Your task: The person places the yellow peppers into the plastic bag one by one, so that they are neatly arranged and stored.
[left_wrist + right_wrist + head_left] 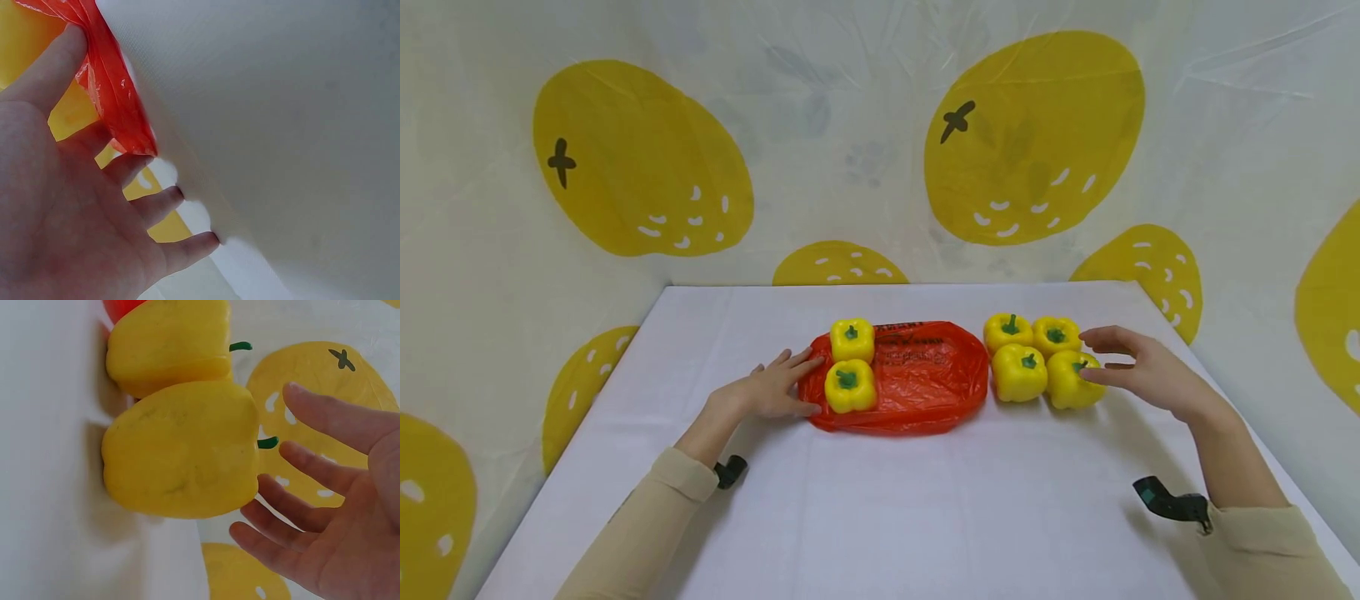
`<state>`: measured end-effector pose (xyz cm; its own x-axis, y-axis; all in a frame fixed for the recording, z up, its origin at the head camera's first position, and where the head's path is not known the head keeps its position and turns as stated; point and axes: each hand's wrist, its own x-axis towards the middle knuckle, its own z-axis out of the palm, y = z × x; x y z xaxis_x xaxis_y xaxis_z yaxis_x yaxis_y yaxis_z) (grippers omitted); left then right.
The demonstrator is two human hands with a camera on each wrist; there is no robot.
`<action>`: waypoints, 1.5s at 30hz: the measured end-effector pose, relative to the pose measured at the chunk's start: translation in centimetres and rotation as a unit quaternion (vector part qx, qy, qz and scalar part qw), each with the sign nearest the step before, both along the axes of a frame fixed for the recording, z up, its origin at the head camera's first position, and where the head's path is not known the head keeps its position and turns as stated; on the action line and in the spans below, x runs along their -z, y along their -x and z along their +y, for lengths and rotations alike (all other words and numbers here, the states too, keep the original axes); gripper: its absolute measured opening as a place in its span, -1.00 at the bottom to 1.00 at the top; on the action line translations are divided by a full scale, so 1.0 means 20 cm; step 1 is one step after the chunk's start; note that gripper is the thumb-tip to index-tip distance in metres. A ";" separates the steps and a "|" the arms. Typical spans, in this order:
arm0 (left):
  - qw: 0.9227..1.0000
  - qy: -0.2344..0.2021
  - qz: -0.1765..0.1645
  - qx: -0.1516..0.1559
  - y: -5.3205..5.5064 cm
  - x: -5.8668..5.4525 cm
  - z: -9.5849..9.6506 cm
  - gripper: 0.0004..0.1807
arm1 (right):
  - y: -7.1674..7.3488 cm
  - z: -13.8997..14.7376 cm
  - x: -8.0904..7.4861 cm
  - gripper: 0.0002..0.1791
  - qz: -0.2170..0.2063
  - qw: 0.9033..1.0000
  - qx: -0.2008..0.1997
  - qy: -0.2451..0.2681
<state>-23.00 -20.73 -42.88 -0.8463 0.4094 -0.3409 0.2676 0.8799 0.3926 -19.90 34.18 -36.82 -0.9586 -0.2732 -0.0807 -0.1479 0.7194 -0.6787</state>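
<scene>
On or beside the red bag [932, 382], peppers [1066, 385] could easily get toppled if bumped by left hand [771, 388] or right hand [1153, 375], both loosely spread.

red bag [932, 387]: flat | two yellow peppers [850, 386]: atop left end | four peppers [1019, 375]: clustered right

Left fingers [190, 252] splay while right fingers [315, 467] bend slightly, parted.
</scene>
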 end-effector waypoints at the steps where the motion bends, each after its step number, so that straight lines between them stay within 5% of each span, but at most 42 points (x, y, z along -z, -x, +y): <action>1: 1.000 0.001 0.000 0.000 0.00 0.00 0.00 0.01 | 0.00 0.00 0.00 -0.28 -0.006 1.000 -0.005 -0.004; 27: 1.000 0.008 -0.003 0.000 0.00 0.00 0.00 0.01 | 0.00 0.03 0.09 -0.22 -0.056 0.997 -0.057 0.015; 45: 1.000 0.004 -0.005 -0.002 0.00 0.00 0.01 0.01 | -0.01 0.04 0.09 -0.27 -0.045 0.998 -0.052 0.011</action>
